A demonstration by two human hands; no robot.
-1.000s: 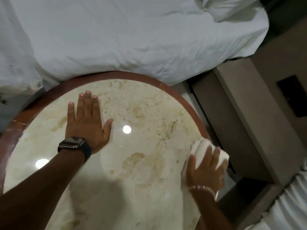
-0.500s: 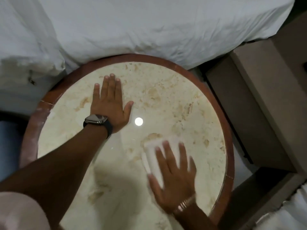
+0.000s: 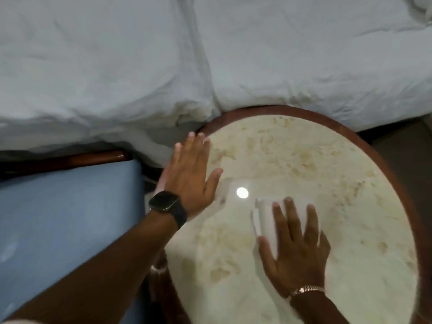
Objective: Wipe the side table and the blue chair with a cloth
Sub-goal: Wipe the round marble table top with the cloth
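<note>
The round side table (image 3: 315,164) has a cream marble top and a red-brown rim. My right hand (image 3: 297,249) lies flat on its middle, fingers spread, pressing a folded white cloth (image 3: 265,218) onto the marble. Part of the cloth shows beyond my fingertips on the left. My left hand (image 3: 191,176), with a dark watch on the wrist, rests flat and open on the table's left edge. The blue chair seat (image 3: 65,218) sits directly left of the table, with a dark wooden frame piece along its far side.
A bed with rumpled white bedding (image 3: 210,54) runs across the back and touches the table's far rim. A ceiling light reflects as a bright spot (image 3: 242,192) on the marble. Dark floor shows at the far right.
My right hand has slid the cloth from the table's right rim to the middle. The view has swung left, bringing the blue chair into sight. My left hand now sits nearer the left edge.
</note>
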